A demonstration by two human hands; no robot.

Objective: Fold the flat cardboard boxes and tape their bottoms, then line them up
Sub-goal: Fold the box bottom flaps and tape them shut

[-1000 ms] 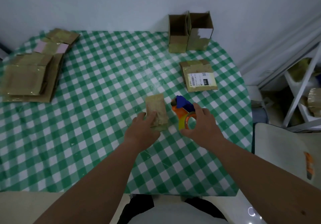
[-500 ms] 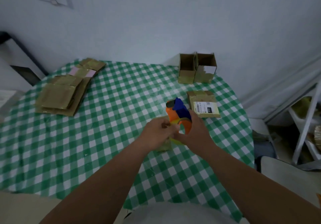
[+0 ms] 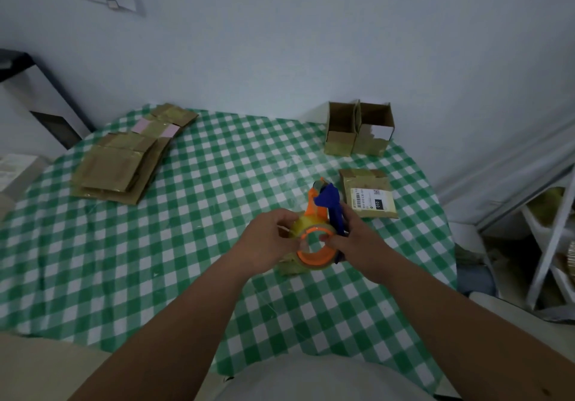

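Tape gun (image 3: 323,213): orange frame, blue handle, roll of clear tape on orange core. Held above table (image 3: 217,201) centre, nose pointing to 12 o'clock.

R hand (image 3: 357,241): fingers curled round the blue handle; thumb lies on the roll's orange core. Firm grip.

L hand (image 3: 267,245): fingers curled at the roll's 9 o'clock side, fingertips pinching at the tape. Cannot tell whether a tape end is caught.

Small box (image 3: 291,265): partly hidden under both hands and the gun, approx. table centre; only a corner shows at 6 o'clock of the roll. Neither hand grips it.

Flat stack (image 3: 121,164): unfolded boxes, at 10 o'clock on the table.

Folded pair (image 3: 357,129): two upright open boxes, touching side by side, at 1 o'clock by the wall.

Labelled box (image 3: 367,193): lies flat, barcode label up, at 2 o'clock, just beside the gun's nose.

Table cover: green/white check.
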